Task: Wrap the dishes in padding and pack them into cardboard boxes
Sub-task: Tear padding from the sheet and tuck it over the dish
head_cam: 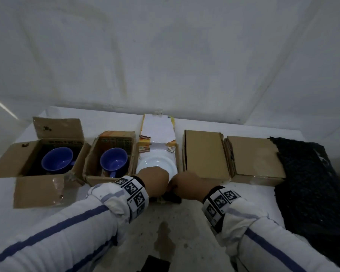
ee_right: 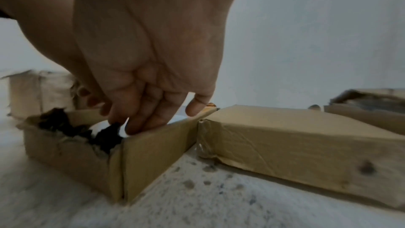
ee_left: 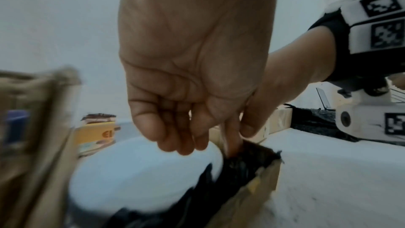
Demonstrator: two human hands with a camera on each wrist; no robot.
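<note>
A white plate (head_cam: 157,161) (ee_left: 136,176) lies in the open middle cardboard box (head_cam: 178,154) (ee_right: 153,148), on black padding (head_cam: 173,198) (ee_left: 247,159) (ee_right: 105,136) that sticks up at the box's near wall. My left hand (head_cam: 155,177) (ee_left: 219,145) hangs over the plate's near rim. Its thumb and forefinger dig into the padding at the near right corner, and its other fingers curl above the plate. Right beside it, my right hand (head_cam: 185,183) (ee_right: 140,124) points its straight fingers down inside the same corner, touching the padding.
Two open boxes on the left each hold a blue cup (head_cam: 57,163) (head_cam: 114,163). Two shut cardboard boxes (head_cam: 204,154) (head_cam: 255,156) lie directly right of the middle box. A heap of black padding (head_cam: 310,183) covers the table's right end. A white wall stands behind.
</note>
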